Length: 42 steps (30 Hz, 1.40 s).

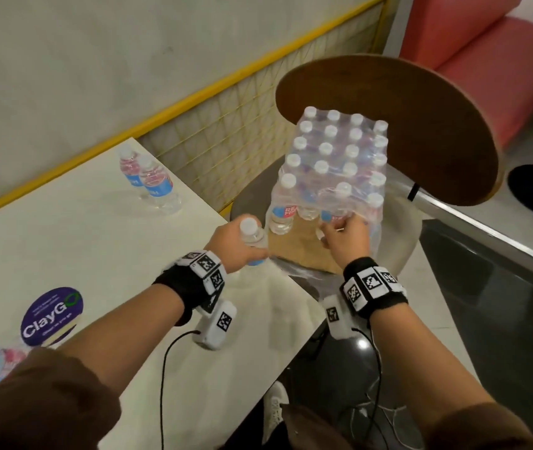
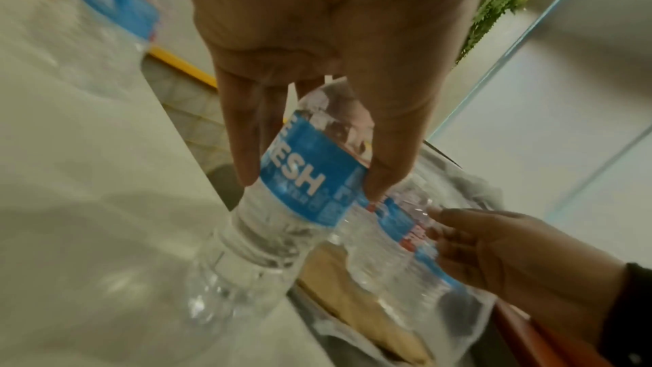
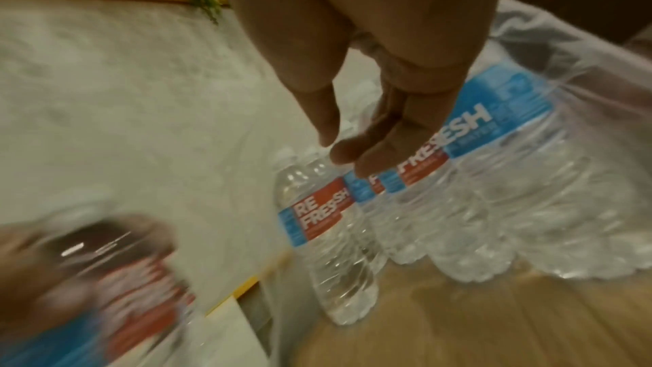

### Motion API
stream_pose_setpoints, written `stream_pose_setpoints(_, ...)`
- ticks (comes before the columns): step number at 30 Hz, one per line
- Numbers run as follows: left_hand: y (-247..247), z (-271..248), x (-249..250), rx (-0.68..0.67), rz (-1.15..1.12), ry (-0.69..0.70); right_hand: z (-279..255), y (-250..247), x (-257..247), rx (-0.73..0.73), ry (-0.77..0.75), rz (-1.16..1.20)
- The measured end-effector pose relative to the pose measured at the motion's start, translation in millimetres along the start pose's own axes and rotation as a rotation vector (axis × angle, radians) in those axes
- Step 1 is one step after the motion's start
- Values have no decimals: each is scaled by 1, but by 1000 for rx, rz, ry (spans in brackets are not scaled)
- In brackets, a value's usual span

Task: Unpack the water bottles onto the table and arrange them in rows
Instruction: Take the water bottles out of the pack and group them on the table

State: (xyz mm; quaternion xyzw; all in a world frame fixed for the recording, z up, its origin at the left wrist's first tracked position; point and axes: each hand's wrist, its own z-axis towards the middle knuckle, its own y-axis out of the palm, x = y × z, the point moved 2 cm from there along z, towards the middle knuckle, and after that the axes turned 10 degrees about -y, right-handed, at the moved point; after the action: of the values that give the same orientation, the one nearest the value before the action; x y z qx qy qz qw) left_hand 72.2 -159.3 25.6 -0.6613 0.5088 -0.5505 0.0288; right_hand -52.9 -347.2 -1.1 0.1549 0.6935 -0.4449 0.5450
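The left hand [image 1: 231,246] is gripping one water bottle [image 1: 254,237], fingers and thumb curled around its blue label. In the left wrist view the fingers [image 2: 247,133] are wrapping the bottle [image 2: 282,205] from above. The bottle is upright, just past the table's [image 1: 96,254] right edge, near the chair.

The right hand [image 1: 344,237] is reaching to the near side of the pack of bottles [image 1: 333,164]. Its fingers are bent a little and touching the wrap and a bottle there. In the right wrist view the fingertips [image 3: 356,149] are close together in front of the labels, and I cannot tell if they are gripping anything.

The pack is sitting on the seat of a wooden chair [image 1: 421,125], beside the table's right edge. Its plastic wrap is torn open at the near side.

Two bottles [image 1: 151,178] are standing close together near the table's far edge. A round purple sticker [image 1: 51,316] is lying near the table's near edge.
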Motion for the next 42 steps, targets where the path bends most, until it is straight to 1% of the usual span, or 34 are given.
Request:
stream_pose_setpoints(1,-11,0,-8,-2,31,-20,6,-2,-1,1,48,28)
stream_pose_setpoints(2,-21,-1,-17,-8,78,-42,12,-3,-4,-30,103,74)
stream_pose_setpoints(4,-42,-4,-38,-2,184,-100,24,-2,-9,-143,220,116)
stream_pose_setpoints(5,-53,-6,-47,7,202,-134,29,0,-9,-213,273,104)
stream_pose_setpoints(6,-63,-9,-56,3,183,-176,31,3,-10,-281,304,89)
stream_pose_setpoints(8,-83,-18,-69,-61,81,-249,32,8,-8,-322,315,68)
stream_pose_setpoints(10,-99,-30,-79,-145,78,-284,28,14,-6,-285,303,31)
stream_pose_setpoints(13,-121,-44,-95,-191,218,-331,19,18,-4,-186,200,-146)
stream_pose_setpoints(16,-153,-56,-117,-161,337,-406,9,19,5,-99,77,-246)
stream_pose_setpoints(18,-178,-65,-132,-106,449,-431,-8,19,-5,-99,9,-253)
stream_pose_setpoints(20,-198,-77,-145,-51,538,-478,-31,20,-27,-123,-45,-196)
stream_pose_setpoints(22,-210,-86,-158,-35,613,-532,-54,28,-52,-169,-81,-116)
stream_pose_setpoints(23,-214,-91,-163,-39,633,-544,-66,33,-63,-216,-84,-69)
stream_pose_setpoints(26,-223,-103,-174,1,668,-571,-101,59,-93,-406,-89,24)
stream_pose_setpoints(28,-225,-110,-174,74,883,-560,-124,80,-108,-535,-108,6)
stream_pose_setpoints(29,-223,-113,-171,129,993,-529,-135,93,-114,-594,-127,-13)
stream_pose_setpoints(30,-216,-117,-169,173,1049,-473,-145,106,-117,-640,-141,-29)
stream_pose_setpoints(31,-206,-120,-165,187,1037,-373,-154,120,-120,-684,-155,-43)
stream_pose_setpoints(32,-193,-124,-161,154,959,-232,-163,135,-122,-728,-169,-42)
stream_pose_setpoints(34,-157,-134,-154,0,671,31,-182,162,-128,-826,-204,-35)
stream_pose_setpoints(35,-141,-139,-154,-61,513,83,-191,174,-132,-883,-232,-43)
stream_pose_setpoints(36,-128,-142,-158,-79,367,83,-198,184,-134,-947,-263,-62)
stream_pose_setpoints(37,-121,-143,-165,-48,251,59,-204,191,-138,-1004,-298,-96)
stream_pose_setpoints(38,-120,-145,-173,15,185,21,-208,195,-140,-1039,-331,-119)
stream_pose_setpoints(40,-130,-149,-189,153,138,-59,-208,191,-144,-1035,-367,-94)
stream_pose_setpoints(42,-146,-156,-201,259,147,-129,-194,176,-140,-974,-347,-62)
